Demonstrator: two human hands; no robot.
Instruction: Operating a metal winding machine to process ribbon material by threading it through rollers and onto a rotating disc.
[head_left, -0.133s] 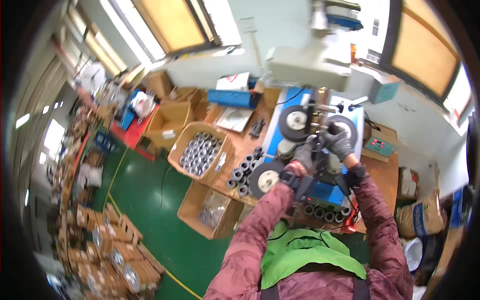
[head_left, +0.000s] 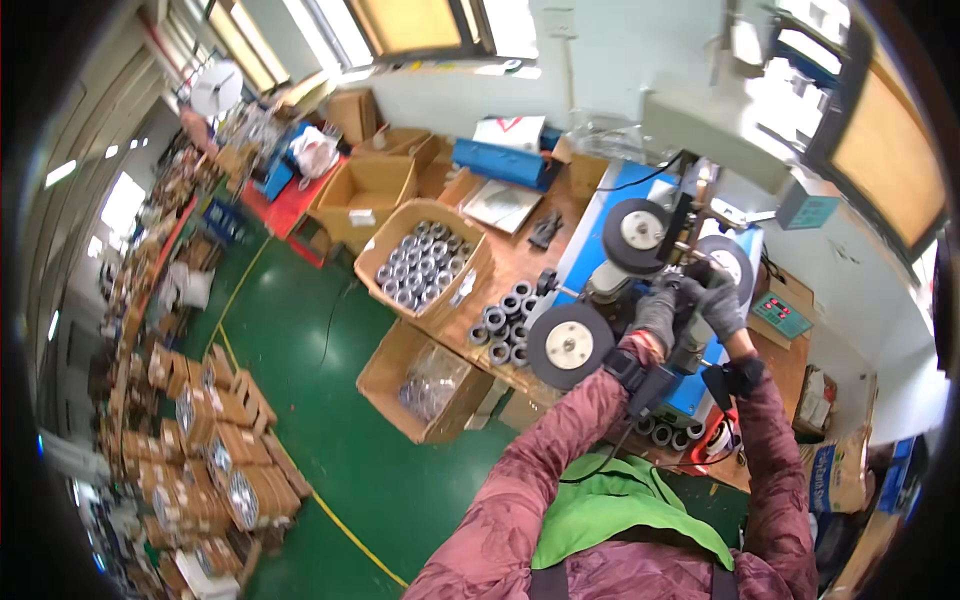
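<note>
Both hands are working at the bench machine (head_left: 608, 283), which is standing on the right part of the counter (head_left: 512, 262). The left hand (head_left: 657, 312), in a grey glove, is resting at the middle of the machine with its fingers curling inward. The right hand (head_left: 720, 303), gloved likewise, is bending over the same spot, just beside the left. The grip of each is appearing partly closed; whether either is holding a part cannot be determined, the fingertips being hidden.

Three dark wheels with pale hubs are showing on the machine: the upper-left wheel (head_left: 637, 235), the lower-left wheel (head_left: 570, 345) and the right wheel (head_left: 728, 262), which is sitting partly behind the right hand.

Left of the machine, dark rings (head_left: 510, 325) are lying grouped on the counter. Beyond them, a cardboard carton (head_left: 472, 280) is holding many silvery metal rings (head_left: 420, 265). A lower carton (head_left: 455, 410) is containing clear plastic film (head_left: 428, 385). Right of the machine, a green-faced control box (head_left: 783, 315) is displaying red digits.
</note>
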